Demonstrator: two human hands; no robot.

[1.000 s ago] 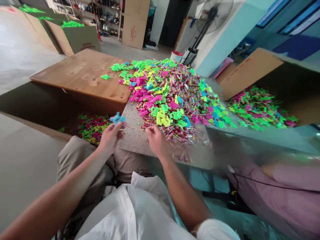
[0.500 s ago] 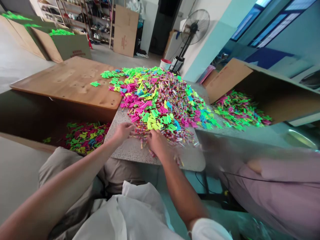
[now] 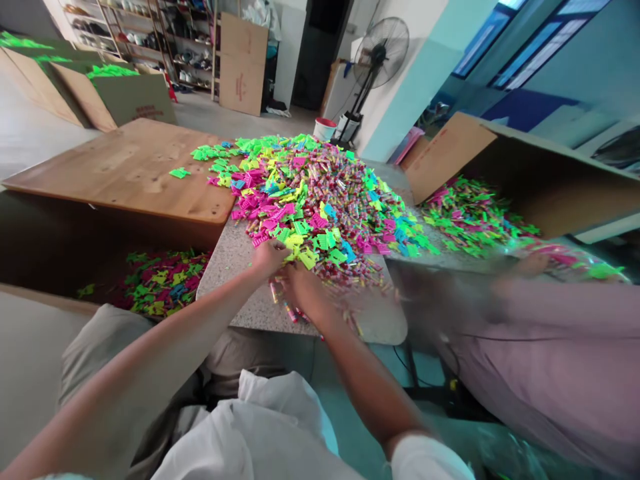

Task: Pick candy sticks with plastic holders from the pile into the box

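A big pile of neon plastic pieces and small candy-like tubes (image 3: 320, 200) covers the speckled stone table (image 3: 227, 267). My left hand (image 3: 267, 257) rests at the pile's near edge, fingers curled against yellow-green pieces (image 3: 300, 257). Just beside and below it, my right hand (image 3: 303, 293) is curled over a few small pink tubes (image 3: 289, 311) near the table's front edge. The two hands almost touch.
A wooden board (image 3: 125, 167) lies left of the pile. Below it, an open box (image 3: 55, 247) holds sorted pieces. A tipped cardboard box (image 3: 540, 180) at right spills more. A co-worker's pink sleeve (image 3: 550, 347) and blurred hand (image 3: 530, 265) reach in from the right. A fan (image 3: 380, 43) stands behind.
My left hand held a blue piece over the left box, then came right, without it, to the pile. My right hand slid slightly toward it. The co-worker's arm reached forward.
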